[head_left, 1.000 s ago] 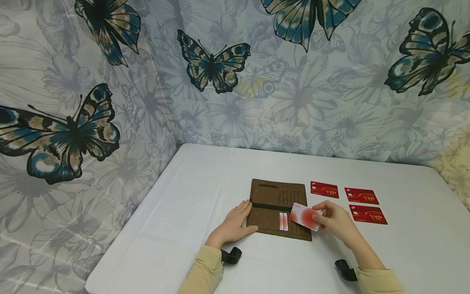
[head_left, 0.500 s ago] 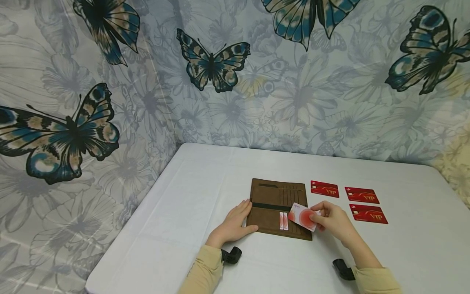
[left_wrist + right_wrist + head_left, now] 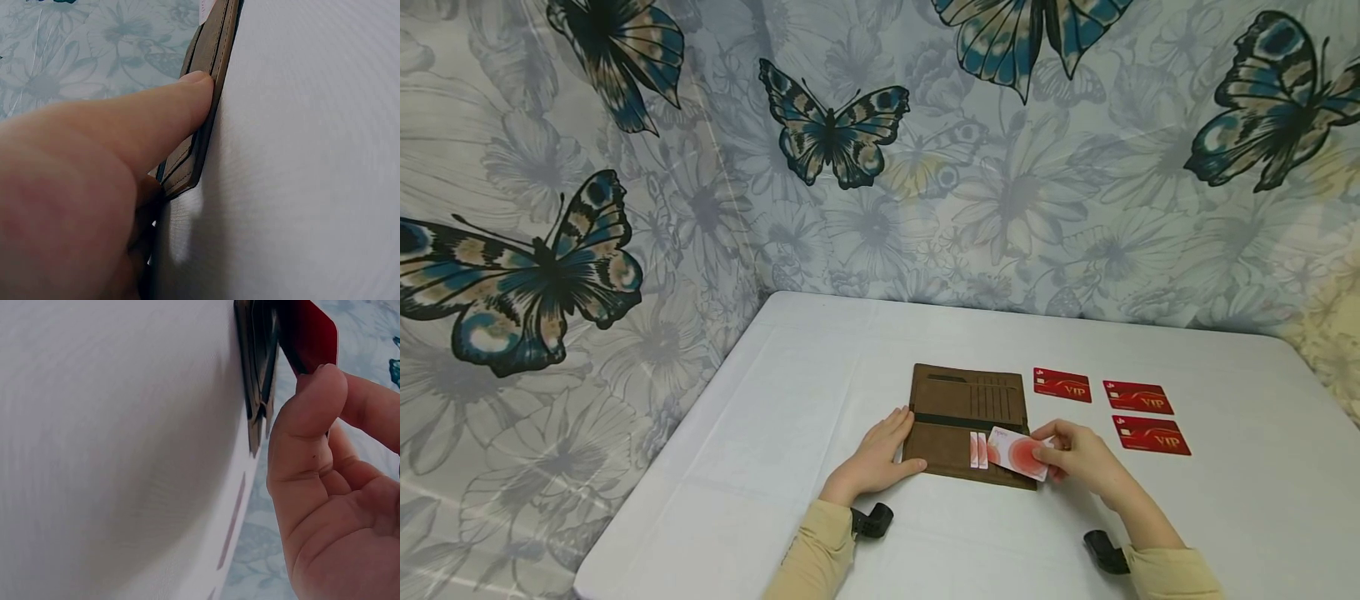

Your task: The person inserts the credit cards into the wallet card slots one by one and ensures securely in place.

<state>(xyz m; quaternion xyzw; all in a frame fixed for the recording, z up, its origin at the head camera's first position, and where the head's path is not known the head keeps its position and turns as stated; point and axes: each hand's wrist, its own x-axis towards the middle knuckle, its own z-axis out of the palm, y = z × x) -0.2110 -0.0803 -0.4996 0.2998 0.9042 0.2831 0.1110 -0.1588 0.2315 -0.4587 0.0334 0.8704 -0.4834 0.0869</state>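
over the brown wallet (image 3: 942,452), right fingers (image 3: 312,409) pinch a pink-white card (image 3: 1011,451); left fingers (image 3: 892,425), outstretched, touch the wallet's edge.

The wallet (image 3: 943,396) before me looks like matt brown leather, stitched along its edges. The card (image 3: 1018,452) I pinch looks like smooth plastic, as do the red cards (image 3: 1150,435) to the right. The white table cover (image 3: 760,467) looks like matt, faintly creased cloth. My sleeves (image 3: 812,550) are dull cloth; the wrist cameras (image 3: 872,522) look like hard black plastic.
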